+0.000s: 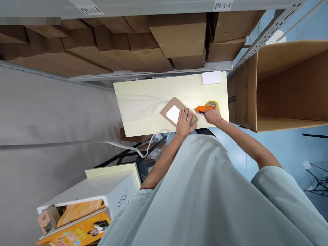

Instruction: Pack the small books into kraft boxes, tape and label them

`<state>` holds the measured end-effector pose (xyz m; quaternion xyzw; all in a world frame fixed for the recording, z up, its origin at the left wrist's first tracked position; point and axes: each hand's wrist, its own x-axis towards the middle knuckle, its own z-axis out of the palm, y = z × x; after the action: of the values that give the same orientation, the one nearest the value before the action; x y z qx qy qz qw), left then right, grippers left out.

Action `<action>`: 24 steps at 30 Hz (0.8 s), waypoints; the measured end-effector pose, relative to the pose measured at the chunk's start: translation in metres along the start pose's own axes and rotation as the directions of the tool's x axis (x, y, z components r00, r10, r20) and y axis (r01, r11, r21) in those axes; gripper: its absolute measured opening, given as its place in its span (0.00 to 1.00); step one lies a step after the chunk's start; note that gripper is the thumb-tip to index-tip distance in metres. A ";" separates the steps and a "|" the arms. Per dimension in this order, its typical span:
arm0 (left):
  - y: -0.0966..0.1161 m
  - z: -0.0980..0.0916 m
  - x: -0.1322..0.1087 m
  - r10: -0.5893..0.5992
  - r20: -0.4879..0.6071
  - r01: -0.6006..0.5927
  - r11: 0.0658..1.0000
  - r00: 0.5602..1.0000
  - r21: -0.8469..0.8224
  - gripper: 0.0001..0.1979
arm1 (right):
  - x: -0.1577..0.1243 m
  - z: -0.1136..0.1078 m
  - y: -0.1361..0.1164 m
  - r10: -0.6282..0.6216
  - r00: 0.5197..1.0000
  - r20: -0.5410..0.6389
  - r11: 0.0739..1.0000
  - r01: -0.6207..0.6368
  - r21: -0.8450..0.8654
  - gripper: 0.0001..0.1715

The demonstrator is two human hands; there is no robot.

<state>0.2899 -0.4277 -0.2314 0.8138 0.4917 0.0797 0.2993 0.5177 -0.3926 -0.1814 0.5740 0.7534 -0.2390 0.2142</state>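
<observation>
A small flat cardboard box (176, 101) with a white label (173, 114) on its top lies at an angle on the pale table (143, 87). My left hand (183, 123) rests on the box's near right part, fingers spread across its top and the label's edge, thumb by the corner. To the right, my right hand (213, 115) is closed around an orange tape dispenser (201, 108) with a yellow-rimmed tape roll (215, 103). Its pointed end faces the box, a short gap away. My fingers hide part of the dispenser.
Above the table, a metal shelf (153, 74) carries several cardboard boxes (179, 37). White paper slips (211, 78) lie at the far right corner. A large open carton (243, 92) stands right. White thin sheeting (140, 106) lies left. A pale cable (123, 145) and a white bin (87, 186) are lower left.
</observation>
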 end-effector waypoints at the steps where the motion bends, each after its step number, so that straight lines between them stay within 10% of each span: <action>1: 0.000 0.001 0.000 0.006 -0.004 -0.006 1.000 1.000 0.003 0.31 | 0.003 -0.003 -0.003 0.053 0.998 -0.017 0.998 -0.053 0.030 0.29; 11: 0.029 -0.038 0.017 -0.036 -0.206 0.022 0.997 0.978 -0.070 0.31 | 0.020 -0.082 0.012 0.182 0.916 -0.357 0.978 -0.129 0.167 0.37; 17: 0.070 -0.137 0.080 0.033 -0.509 -0.070 0.996 0.860 -0.053 0.37 | 0.020 -0.179 0.000 -0.006 0.900 -0.437 0.988 0.073 0.136 0.36; 24: 0.073 -0.260 0.154 0.057 -0.744 -0.095 0.995 0.666 -0.008 0.43 | 0.062 -0.345 -0.031 -0.346 0.663 -0.664 0.924 0.365 -0.118 0.31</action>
<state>0.3122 -0.2152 -0.0051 0.7237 0.5345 0.4275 0.0887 0.4553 -0.1434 0.0592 0.4656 0.8731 -0.0618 -0.1307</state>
